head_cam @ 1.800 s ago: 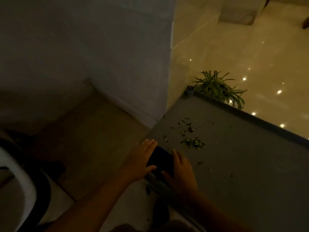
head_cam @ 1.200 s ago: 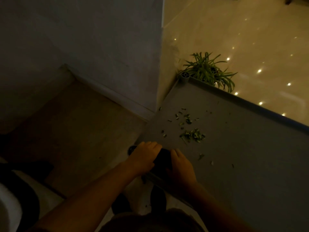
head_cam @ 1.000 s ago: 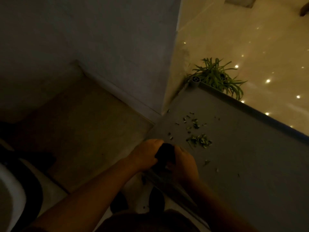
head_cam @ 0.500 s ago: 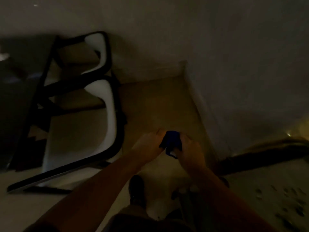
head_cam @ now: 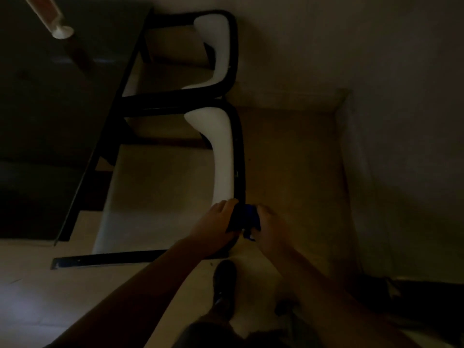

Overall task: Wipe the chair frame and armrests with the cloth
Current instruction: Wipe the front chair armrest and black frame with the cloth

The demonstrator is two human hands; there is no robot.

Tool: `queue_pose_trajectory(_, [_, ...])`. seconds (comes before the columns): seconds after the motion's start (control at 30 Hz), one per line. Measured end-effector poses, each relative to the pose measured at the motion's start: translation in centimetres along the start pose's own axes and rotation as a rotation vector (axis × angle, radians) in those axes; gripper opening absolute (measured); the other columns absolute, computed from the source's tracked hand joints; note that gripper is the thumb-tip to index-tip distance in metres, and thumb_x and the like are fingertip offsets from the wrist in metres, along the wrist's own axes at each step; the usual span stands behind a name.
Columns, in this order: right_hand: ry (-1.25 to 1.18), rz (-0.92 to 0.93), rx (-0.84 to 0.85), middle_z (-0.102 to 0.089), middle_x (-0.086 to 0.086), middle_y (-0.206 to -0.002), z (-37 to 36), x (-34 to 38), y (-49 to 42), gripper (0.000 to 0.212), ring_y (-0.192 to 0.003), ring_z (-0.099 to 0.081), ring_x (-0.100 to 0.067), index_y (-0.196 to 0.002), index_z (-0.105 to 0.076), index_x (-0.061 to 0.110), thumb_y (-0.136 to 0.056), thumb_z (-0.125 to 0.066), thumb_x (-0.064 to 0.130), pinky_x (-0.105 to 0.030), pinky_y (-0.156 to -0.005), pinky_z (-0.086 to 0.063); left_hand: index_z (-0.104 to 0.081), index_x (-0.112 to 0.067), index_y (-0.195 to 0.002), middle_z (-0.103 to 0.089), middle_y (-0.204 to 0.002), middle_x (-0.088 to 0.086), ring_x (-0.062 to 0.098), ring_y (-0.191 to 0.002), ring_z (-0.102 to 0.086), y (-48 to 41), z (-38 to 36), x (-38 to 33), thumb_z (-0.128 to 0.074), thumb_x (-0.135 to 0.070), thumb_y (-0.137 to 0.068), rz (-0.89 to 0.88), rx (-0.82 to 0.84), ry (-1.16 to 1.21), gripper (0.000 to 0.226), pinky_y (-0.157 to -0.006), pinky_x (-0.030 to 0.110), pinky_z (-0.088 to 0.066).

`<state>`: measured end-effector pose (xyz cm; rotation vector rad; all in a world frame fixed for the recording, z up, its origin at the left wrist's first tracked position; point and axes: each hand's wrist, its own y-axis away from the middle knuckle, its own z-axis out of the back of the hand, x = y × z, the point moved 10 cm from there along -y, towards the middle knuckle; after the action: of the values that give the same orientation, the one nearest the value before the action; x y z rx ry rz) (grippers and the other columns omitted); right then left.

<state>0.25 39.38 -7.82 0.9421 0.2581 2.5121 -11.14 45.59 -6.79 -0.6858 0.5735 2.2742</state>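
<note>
A chair with a black frame (head_cam: 239,156) and a white padded back (head_cam: 222,156) stands below me in dim light, tucked against a dark table. A small dark blue cloth (head_cam: 247,219) is bunched between both my hands, right over the frame's near corner. My left hand (head_cam: 216,227) curls around the frame and the cloth's left side. My right hand (head_cam: 270,227) grips the cloth's right side. Whether the cloth presses on the frame I cannot tell.
A second, matching chair (head_cam: 218,54) stands behind the first. The dark table (head_cam: 57,109) fills the left, with a pale cylinder (head_cam: 56,23) lying on it. A wall (head_cam: 389,96) closes the right and far sides. My shoes (head_cam: 224,285) are on the tan floor.
I have turned left from the grey surface with plant scraps to the chairs. Both hands carried the cloth along and now sit at the near chair's frame corner.
</note>
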Motion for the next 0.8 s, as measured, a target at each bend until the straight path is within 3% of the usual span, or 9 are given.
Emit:
queue_pose_trajectory(0.1, [0.038, -0.026, 0.006, -0.057, -0.008, -0.127, -1.1, 0.0, -2.2, 0.05, -0.111, -0.058, -0.027, -0.134, -0.045, 0.015, -0.087, -0.063, 0.015, -0.045, -0.093, -0.051, -0.042, -0.023, -0.12, -0.054, -0.113, -0.001, 0.013, -0.093, -0.053, -1.4, -0.2, 2.1, -0.064, -0.049, -0.078, 0.051, 0.005, 0.087, 0.054, -0.074, 0.026, -0.045])
queue_pose_trajectory(0.17, [0.018, -0.036, 0.025, -0.054, -0.007, -0.131, -2.1, -0.2, -3.2, 0.055, -0.114, -0.056, -0.026, -0.137, -0.042, 0.016, -0.086, -0.063, 0.015, -0.046, -0.095, -0.051, -0.044, -0.024, -0.117, -0.053, -0.11, -0.003, 0.012, -0.092, -0.053, -2.3, -0.6, 3.3, -0.055, -0.053, -0.079, 0.082, 0.015, 0.123, 0.049, -0.075, 0.026, -0.047])
queue_pose_trajectory(0.3, [0.013, -0.08, 0.055, -0.048, -0.004, -0.133, -4.1, -1.8, -4.0, 0.056, -0.113, -0.056, -0.024, -0.136, -0.039, 0.021, -0.086, -0.065, 0.026, -0.045, -0.089, -0.055, -0.048, -0.015, -0.112, -0.051, -0.112, 0.006, 0.023, -0.095, -0.055, -3.2, -2.0, 4.8, -0.061, -0.026, -0.085, 0.112, 0.064, 0.104, 0.032, -0.078, 0.037, -0.053])
queue_pose_trajectory(0.43, [0.171, -0.151, 0.182, -0.038, -0.004, -0.142, -7.4, -3.3, -3.4, 0.065, -0.125, -0.046, -0.024, -0.142, -0.03, 0.021, -0.088, -0.061, 0.039, -0.04, -0.098, -0.049, -0.045, -0.01, -0.111, -0.047, -0.114, 0.009, 0.026, -0.095, -0.053, -2.7, -4.5, 5.8, -0.058, -0.017, -0.085, 0.162, 0.145, 0.064, 0.03, -0.076, 0.039, -0.051])
queue_pose_trajectory(0.57, [0.184, -0.171, 0.136, -0.046, -0.004, -0.134, -7.9, -3.3, -4.1, 0.054, -0.116, -0.053, -0.023, -0.138, -0.036, 0.017, -0.092, -0.054, 0.04, -0.034, -0.089, -0.049, -0.043, -0.008, -0.112, -0.046, -0.114, 0.009, 0.024, -0.099, -0.048, -3.1, -5.3, 6.1, -0.052, -0.011, -0.089, 0.204, 0.123, 0.06, 0.025, -0.082, 0.039, -0.05])
queue_pose_trajectory(0.7, [0.138, -0.205, 0.05, -0.056, -0.002, -0.125, -7.3, -3.2, -5.9, 0.045, -0.109, -0.059, -0.019, -0.132, -0.043, 0.016, -0.095, -0.051, 0.041, -0.031, -0.09, -0.049, -0.042, -0.007, -0.114, -0.047, -0.115, 0.008, 0.024, -0.101, -0.049, -4.8, -4.4, 6.1, -0.055, -0.017, -0.089, 0.177, 0.092, 0.051, 0.03, -0.085, 0.037, -0.049])
queue_pose_trajectory(0.8, [0.173, -0.186, -0.063, -0.065, -0.005, -0.109, -6.2, -2.6, -7.4, 0.04, -0.096, -0.066, -0.023, -0.12, -0.054, 0.011, -0.09, -0.062, 0.035, -0.034, -0.081, -0.053, -0.043, -0.004, -0.11, -0.049, -0.113, 0.011, 0.027, -0.099, -0.049, -6.5, -3.7, 6.3, -0.056, -0.017, -0.086, 0.176, 0.072, 0.046, 0.03, -0.081, 0.041, -0.049])
